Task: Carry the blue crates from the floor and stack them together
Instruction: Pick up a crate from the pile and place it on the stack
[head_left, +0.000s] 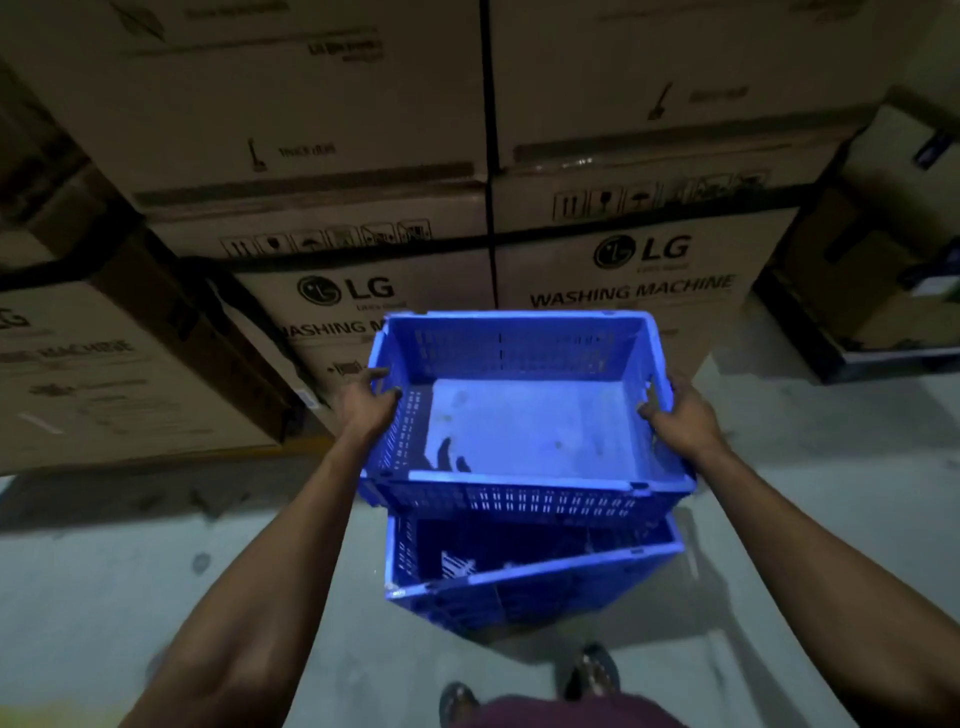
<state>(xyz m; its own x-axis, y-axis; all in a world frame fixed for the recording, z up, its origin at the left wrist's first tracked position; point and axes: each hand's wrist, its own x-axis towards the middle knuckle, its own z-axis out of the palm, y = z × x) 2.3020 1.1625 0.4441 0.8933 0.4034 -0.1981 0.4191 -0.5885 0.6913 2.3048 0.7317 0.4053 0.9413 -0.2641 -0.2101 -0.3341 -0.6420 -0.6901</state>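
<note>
A: Crates logged: upper blue crate was held over the lower blue crate, rims skewed.

B: Grip? Left hand and right hand were curled over the side rims, fingers pressed together.

A: Open grey floor was noted alongside; cardboard boxes behind.

Two blue crates, two hands, several stacked cardboard boxes

Two blue slotted crates, upper and lower; brown black-printed cardboard boxes; grey floor.
</note>
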